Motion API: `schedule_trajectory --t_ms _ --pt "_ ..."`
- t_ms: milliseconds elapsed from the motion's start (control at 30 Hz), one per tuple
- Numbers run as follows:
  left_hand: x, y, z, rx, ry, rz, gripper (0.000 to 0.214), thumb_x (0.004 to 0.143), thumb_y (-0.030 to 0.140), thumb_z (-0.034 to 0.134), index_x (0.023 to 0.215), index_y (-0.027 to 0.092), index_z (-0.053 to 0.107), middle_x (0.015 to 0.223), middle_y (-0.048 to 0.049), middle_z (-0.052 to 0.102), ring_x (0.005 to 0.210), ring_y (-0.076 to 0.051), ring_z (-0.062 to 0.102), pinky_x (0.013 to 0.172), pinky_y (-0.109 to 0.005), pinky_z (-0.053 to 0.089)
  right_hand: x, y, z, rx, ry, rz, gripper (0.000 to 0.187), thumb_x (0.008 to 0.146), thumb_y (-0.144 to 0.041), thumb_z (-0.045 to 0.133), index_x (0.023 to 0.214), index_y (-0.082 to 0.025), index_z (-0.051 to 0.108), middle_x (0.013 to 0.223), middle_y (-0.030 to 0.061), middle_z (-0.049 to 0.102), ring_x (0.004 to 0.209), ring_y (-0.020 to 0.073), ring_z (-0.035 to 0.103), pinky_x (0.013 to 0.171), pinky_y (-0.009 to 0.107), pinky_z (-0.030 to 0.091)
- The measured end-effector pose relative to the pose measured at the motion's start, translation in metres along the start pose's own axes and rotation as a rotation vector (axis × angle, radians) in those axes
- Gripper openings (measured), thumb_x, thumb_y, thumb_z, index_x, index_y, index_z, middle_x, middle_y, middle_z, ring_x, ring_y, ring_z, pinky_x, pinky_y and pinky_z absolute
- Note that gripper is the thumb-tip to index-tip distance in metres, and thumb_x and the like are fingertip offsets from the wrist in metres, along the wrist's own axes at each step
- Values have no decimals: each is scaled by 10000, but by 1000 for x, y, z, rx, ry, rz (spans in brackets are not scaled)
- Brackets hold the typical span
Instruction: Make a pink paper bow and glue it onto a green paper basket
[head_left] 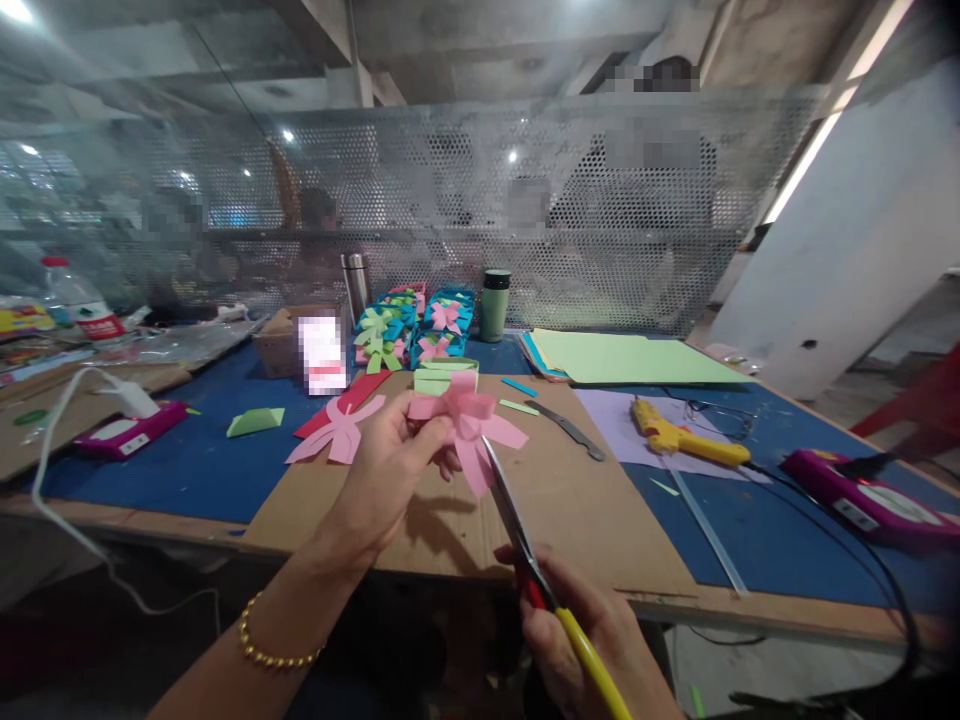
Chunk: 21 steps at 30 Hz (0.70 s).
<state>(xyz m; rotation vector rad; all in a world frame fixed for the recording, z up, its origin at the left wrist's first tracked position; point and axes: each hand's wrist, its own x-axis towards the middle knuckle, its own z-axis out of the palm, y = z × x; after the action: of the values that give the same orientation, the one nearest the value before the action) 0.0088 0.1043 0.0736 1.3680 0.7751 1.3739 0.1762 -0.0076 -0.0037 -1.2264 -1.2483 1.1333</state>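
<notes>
My left hand (pixel 390 465) is closed on a pink paper bow (pixel 469 420), pinching it at its knot above the brown cardboard sheet (pixel 585 520). My right hand (pixel 581 640) grips yellow-handled scissors (pixel 525 545), whose blades point up and touch the bow's lower tail. A second pink paper bow (pixel 337 432) lies flat on the cardboard just left of my left hand, next to a red paper strip (pixel 345 400).
A yellow glue gun (pixel 686 435), a craft knife (pixel 570 430) and a stack of green paper (pixel 637 358) lie to the right on the blue table (pixel 187 460). Finished bows (pixel 412 325) and a green cup (pixel 494 305) stand at the back. People sit beyond the mesh screen (pixel 450 200).
</notes>
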Motion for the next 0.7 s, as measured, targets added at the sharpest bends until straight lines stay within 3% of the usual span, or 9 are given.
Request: schedule_trajectory --t_ms 100,300,533,700 --pt "0 1 0 -11 -3 -13 48 859 169 622 827 145 596 642 17 617 573 -99 570 528 -200 473 0 2 1 18 48 -17 565 698 -668 758 1048 -224 745 620 -30 545 473 110 540 436 201 469" --pt "1 0 2 -59 -16 -54 84 854 192 638 816 145 580 645 4 626 569 -109 581 516 -209 475 0 8 1 67 74 31 534 647 -648 806 1000 -250 762 543 -30 584 439 140 555 430 232 486" --pt "-1 -2 5 -78 -11 -84 94 855 205 652 822 141 591 653 10 633 544 -102 575 497 -208 480 3 12 -2 -152 171 -93 446 660 -648 780 908 -277 801 538 -26 575 459 120 510 424 195 417" --pt "2 -1 -1 -120 -8 -110 100 846 195 659 793 137 596 662 7 637 541 -98 569 490 -205 470 0 13 -5 -191 163 -136 514 714 -688 718 949 -239 806 613 22 666 538 173 611 476 228 486"
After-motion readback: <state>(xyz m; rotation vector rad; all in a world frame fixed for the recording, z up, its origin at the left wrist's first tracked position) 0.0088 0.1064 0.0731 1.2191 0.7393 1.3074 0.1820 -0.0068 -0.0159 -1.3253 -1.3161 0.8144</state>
